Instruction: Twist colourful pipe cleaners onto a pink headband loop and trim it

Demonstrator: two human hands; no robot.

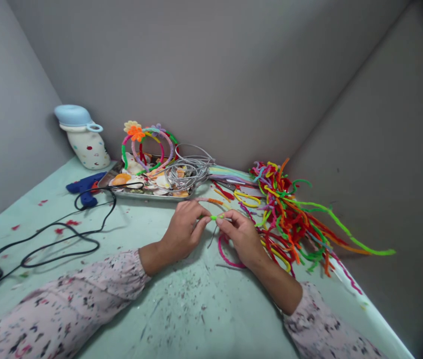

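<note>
Both of my hands meet over the middle of the table, fingertips pinched at either end of a short bright green piece of pipe cleaner (214,217). My left hand (186,225) closes thumb and forefinger on its left end. On its right end, my right hand (242,233) pinches in the same way. Behind the fingers curves a thin wire wrapped partly in orange and pale pipe cleaner (215,201); whether it joins the green piece is hidden. A thin grey strand hangs below the green piece. Under my right hand lies a pink pipe-cleaner curve (227,255).
A tangled heap of coloured pipe cleaners (290,219) lies at right. Behind are a metal tray (147,196) with flower-trimmed hoops (149,144) and a coil of grey wire (189,172). At left are a blue glue gun (86,188), black cable (62,254) and white bottle (88,147).
</note>
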